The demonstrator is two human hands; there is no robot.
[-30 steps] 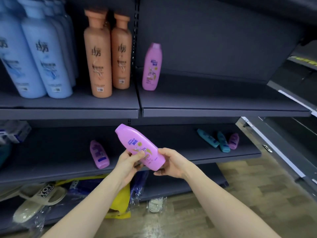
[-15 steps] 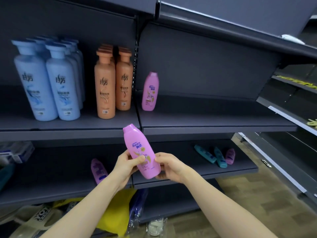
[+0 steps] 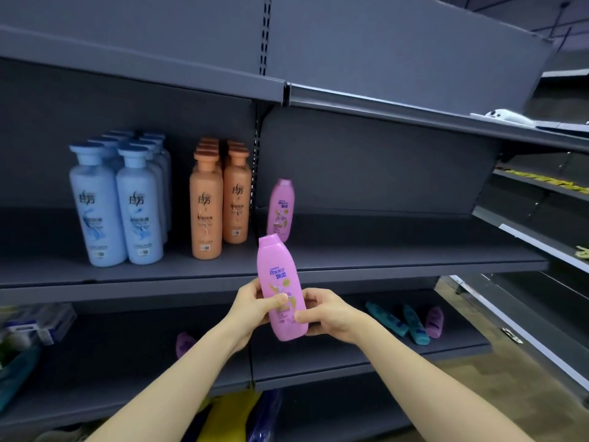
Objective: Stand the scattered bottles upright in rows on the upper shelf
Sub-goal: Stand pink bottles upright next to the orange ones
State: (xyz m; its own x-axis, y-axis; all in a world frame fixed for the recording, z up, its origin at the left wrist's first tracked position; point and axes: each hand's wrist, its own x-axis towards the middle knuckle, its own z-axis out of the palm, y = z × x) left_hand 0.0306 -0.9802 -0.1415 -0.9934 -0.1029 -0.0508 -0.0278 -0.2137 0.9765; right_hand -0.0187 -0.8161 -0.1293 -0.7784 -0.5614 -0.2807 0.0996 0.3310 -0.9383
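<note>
A pink Rejoice bottle (image 3: 278, 275) is held nearly upright, cap up, in front of the upper shelf's front edge (image 3: 398, 272). My left hand (image 3: 253, 307) grips its lower left side and my right hand (image 3: 328, 312) grips its lower right side. A second pink bottle (image 3: 281, 209) stands upright at the left end of the upper shelf's right section. On the lower shelf (image 3: 366, 362) lie two teal bottles (image 3: 385, 318) (image 3: 414, 323), a purple bottle (image 3: 434, 321) at the right, and another purple bottle (image 3: 185, 344) partly hidden behind my left arm.
Blue bottles (image 3: 119, 202) and orange bottles (image 3: 220, 199) stand in rows on the upper shelf's left section. Boxes (image 3: 38, 323) sit at the lower left. Yellow and blue bags (image 3: 236, 416) lie below. Another shelf unit (image 3: 541, 237) stands at the right.
The pink bottle has been turned from tilted to nearly upright and raised toward the upper shelf. The view has tilted upward, showing more of the shelves above.
</note>
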